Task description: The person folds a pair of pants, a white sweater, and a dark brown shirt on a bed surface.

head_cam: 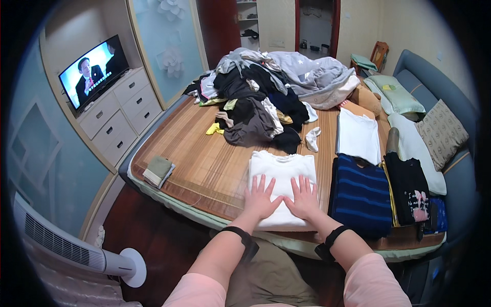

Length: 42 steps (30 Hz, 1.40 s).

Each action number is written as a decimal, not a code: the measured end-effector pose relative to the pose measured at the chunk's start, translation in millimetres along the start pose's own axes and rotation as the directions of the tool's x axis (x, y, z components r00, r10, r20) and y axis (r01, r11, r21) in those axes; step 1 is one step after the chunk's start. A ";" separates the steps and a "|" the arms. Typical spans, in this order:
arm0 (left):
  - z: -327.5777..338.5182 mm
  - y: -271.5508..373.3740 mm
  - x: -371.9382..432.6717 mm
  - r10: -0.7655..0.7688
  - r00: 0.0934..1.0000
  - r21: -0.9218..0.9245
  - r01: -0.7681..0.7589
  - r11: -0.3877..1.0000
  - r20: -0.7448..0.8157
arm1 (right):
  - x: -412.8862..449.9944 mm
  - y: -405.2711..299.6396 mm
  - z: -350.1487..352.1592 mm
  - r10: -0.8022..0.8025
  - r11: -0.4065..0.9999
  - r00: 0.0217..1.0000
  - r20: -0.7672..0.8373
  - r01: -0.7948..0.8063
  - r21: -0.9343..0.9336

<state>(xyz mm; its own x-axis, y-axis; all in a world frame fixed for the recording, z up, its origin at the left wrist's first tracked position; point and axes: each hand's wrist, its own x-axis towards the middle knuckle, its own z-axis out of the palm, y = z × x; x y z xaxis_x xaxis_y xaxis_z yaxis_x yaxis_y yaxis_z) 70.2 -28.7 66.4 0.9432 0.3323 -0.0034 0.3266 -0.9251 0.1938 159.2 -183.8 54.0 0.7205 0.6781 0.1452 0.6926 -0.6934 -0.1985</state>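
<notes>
A folded white garment lies on the woven bed mat at the near edge of the bed. Both palms rest flat on it, fingers spread and pointing away from me. My left hand covers its left side and my right hand its right side, thumbs nearly meeting in the middle. Neither hand grips anything. To the right lies a folded navy garment with blue stripes. Beyond that is a folded white garment, and beside it a folded black printed shirt.
A heap of loose clothes covers the bed's far middle, with a grey quilt behind. One white sock lies apart. Small folded cloths sit at the left edge. Pillows line the headboard. A tower fan stands at left.
</notes>
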 end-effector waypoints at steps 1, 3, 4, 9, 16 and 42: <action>-0.7 1.2 -0.4 0.003 1.000 0.001 -0.003 1.000 0.003 | -0.5 0.8 0.0 -0.003 1.000 1.000 -0.010 0.003 -0.004; -2.6 2.9 -1.1 0.002 1.000 -0.002 -0.002 1.000 0.000 | -1.2 2.0 -0.2 0.007 1.000 1.000 -0.003 -0.007 -0.001; -3.7 3.2 -1.3 0.008 1.000 -0.025 -0.008 1.000 0.010 | -1.5 2.5 -0.1 0.004 1.000 1.000 -0.014 -0.004 -0.002; 1.1 -0.7 -2.6 0.015 1.000 -0.045 -0.016 0.999 -0.021 | -1.1 0.0 1.8 -0.003 1.000 1.000 -0.023 0.003 -0.002; 1.9 0.1 -2.4 0.034 0.996 -0.068 -0.040 0.997 -0.081 | -1.2 3.0 2.1 -0.018 1.000 0.997 -0.069 0.017 -0.016; 23.9 -7.5 -1.5 0.050 0.996 -0.109 -0.058 0.992 -0.076 | -5.4 7.9 16.8 -0.005 1.000 0.996 -0.087 0.004 -0.010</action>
<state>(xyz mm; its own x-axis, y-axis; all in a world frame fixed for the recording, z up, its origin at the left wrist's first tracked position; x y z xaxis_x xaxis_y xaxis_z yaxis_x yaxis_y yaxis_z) 67.8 -26.7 41.5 0.9509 0.2988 0.0805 0.2629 -0.9172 0.2995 160.2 -188.8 35.4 0.7174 0.6574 0.2304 0.6957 -0.6931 -0.1886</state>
